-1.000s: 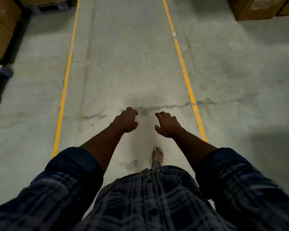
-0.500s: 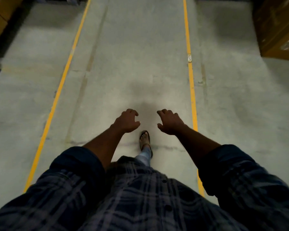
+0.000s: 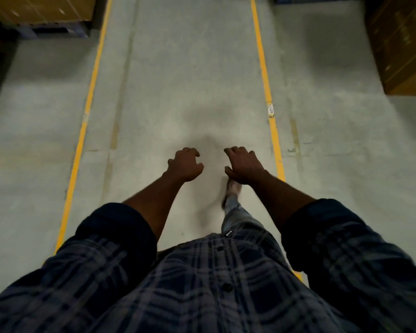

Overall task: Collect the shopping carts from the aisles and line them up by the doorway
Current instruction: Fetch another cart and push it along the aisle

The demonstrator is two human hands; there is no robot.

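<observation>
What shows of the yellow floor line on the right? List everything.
The right yellow line is a narrow stripe, painted or taped, on the grey concrete floor. It runs from the frame's top edge toward the person, with a small pale label on it. The right forearm covers a stretch; another piece shows beside the sleeve.

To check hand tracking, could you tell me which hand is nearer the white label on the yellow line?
Right. The right hand sits short of the white label, slightly to its left; the left hand is farther left.

Grey concrete aisle between two yellow lines
</observation>
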